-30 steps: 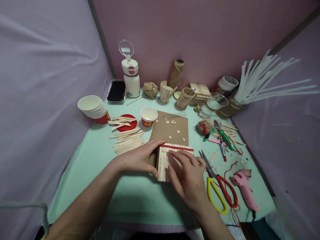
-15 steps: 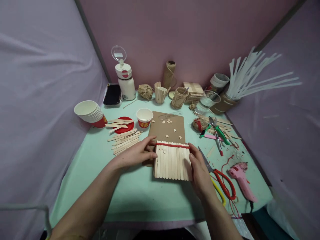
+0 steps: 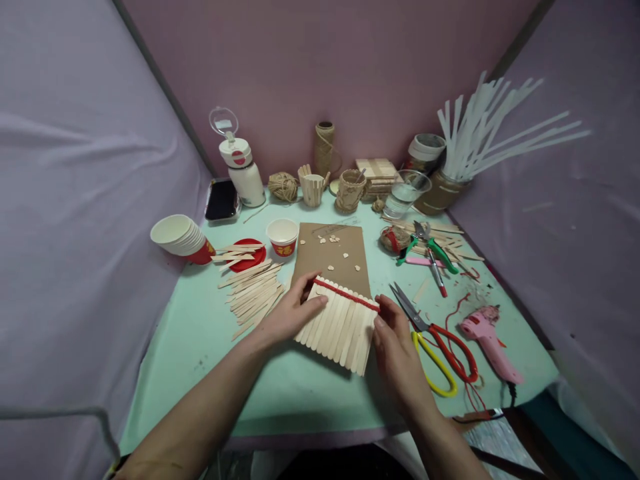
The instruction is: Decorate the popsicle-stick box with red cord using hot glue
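A panel of craft sticks point(image 3: 337, 327), laid side by side with a red cord across its top edge, is held slanted over the table's front. My left hand point(image 3: 293, 312) grips its upper left corner, thumb on the front face and fingers behind. Around the right edge curls my right hand point(image 3: 397, 343), its fingers near the end of the red cord. Behind the panel lies a sheet of brown cardboard point(image 3: 320, 257) with several small wooden heart-shaped pieces point(image 3: 345, 255) on it. The panel covers the cardboard's lower part.
Scissors point(image 3: 430, 327) and a pink glue gun point(image 3: 493, 343) lie at right, below green-handled pliers point(image 3: 435, 250). Loose sticks point(image 3: 255, 293) and stacked paper cups point(image 3: 183, 238) are at left. A white bottle point(image 3: 245, 177), twine point(image 3: 283, 187) and a clear water bowl point(image 3: 404, 197) stand behind.
The panel has turned clockwise, its right side now lower. My left thumb has come onto its front face. The camera view has shifted slightly.
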Motion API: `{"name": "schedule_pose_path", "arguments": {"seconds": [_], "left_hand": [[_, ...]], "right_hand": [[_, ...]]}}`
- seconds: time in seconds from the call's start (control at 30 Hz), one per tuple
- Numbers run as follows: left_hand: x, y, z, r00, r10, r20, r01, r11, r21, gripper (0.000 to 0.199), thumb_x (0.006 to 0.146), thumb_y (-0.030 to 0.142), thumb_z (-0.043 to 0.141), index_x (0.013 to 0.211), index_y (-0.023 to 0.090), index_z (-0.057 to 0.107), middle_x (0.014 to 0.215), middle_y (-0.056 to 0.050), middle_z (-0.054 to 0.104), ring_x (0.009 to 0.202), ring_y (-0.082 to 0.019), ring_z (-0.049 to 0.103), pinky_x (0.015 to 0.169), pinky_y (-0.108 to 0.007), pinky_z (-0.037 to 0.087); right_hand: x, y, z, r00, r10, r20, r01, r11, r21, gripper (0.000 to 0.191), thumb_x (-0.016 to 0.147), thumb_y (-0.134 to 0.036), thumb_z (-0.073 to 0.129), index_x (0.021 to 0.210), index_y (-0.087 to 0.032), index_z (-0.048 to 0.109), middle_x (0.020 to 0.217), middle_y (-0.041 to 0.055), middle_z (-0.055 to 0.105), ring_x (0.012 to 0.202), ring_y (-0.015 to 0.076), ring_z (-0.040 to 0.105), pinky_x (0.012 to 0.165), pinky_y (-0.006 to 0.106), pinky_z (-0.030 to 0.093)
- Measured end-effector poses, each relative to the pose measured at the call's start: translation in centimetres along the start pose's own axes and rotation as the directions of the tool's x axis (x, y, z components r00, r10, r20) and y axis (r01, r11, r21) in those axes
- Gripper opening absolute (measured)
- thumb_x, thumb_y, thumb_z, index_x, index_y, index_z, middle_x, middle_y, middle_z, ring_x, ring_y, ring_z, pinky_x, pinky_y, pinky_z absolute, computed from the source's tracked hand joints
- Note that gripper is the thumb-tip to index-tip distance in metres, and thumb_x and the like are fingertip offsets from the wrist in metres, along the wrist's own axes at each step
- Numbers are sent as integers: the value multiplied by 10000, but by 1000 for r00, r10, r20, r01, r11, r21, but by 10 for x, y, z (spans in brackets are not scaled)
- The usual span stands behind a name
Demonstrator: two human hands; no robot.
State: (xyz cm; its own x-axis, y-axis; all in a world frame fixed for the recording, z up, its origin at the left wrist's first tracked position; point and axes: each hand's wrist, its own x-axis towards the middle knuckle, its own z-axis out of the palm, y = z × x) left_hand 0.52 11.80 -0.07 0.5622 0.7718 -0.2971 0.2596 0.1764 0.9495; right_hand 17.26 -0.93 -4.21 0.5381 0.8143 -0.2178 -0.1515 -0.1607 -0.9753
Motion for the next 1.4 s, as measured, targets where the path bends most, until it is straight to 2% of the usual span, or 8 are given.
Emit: {"name": "schedule_pose_path", "arguments": {"seconds": [0.1,0.27,0.53,0.8,1.0,1.27,1.4], "left_hand": [[0,-2,8,999,-1,-37,1,1000,-6,567,854,382,579,1364,192,419,1388,-111,544,1316,-289,468,1095,-423,365],[4,-7,8,998,-27,-55,24,998,-53,524,830,344,578,1322,201,472,1342,-94,574,1264,-287,510,1067,-424,384],[6,-5,12,995,-53,-89,44,993,-106,504,793,279,630,1268,192,487,1328,-105,576,1255,-266,519,1073,-407,382],[5,-2,11,992,-97,-82,82,982,-168,512,799,302,616,1278,182,483,1306,-113,586,1229,-285,535,1040,-429,407],[7,-4,12,994,-53,-96,42,992,-117,519,782,278,653,1262,180,481,1339,-120,553,1265,-272,504,1083,-413,366],[8,-8,11,993,-31,-114,13,989,-149,540,747,288,693,1250,197,518,1312,-114,578,1236,-291,524,1050,-415,385],[9,-13,8,990,-20,-139,-10,978,-210,446,813,353,626,1228,208,550,1306,-98,588,1232,-273,525,1035,-397,392]], "right_hand": [[-1,-4,1,999,42,23,-42,999,1,510,870,-485,568,1334,-293,481,1410,68,506,1311,264,466,1083,475,382],[-5,-10,5,996,68,53,-70,997,27,508,891,-519,536,1334,-289,442,1409,72,500,1316,252,454,1116,473,334],[-6,-14,9,995,65,70,-66,998,14,546,893,-529,526,1352,-256,412,1401,96,513,1281,259,492,1070,437,399],[-4,-15,9,993,91,73,-94,994,47,537,886,-527,543,1338,-264,422,1404,93,511,1306,266,467,1091,454,368],[-4,-14,8,990,104,96,-112,990,86,532,885,-532,556,1335,-285,417,1414,80,494,1330,265,431,1121,468,316],[-4,-15,7,987,120,107,-131,986,107,538,880,-542,565,1332,-290,419,1426,70,474,1346,264,404,1146,465,263],[-1,-14,5,992,99,78,-106,990,95,532,872,-539,573,1328,-300,438,1461,51,447,1368,250,383,1155,444,255]]}}
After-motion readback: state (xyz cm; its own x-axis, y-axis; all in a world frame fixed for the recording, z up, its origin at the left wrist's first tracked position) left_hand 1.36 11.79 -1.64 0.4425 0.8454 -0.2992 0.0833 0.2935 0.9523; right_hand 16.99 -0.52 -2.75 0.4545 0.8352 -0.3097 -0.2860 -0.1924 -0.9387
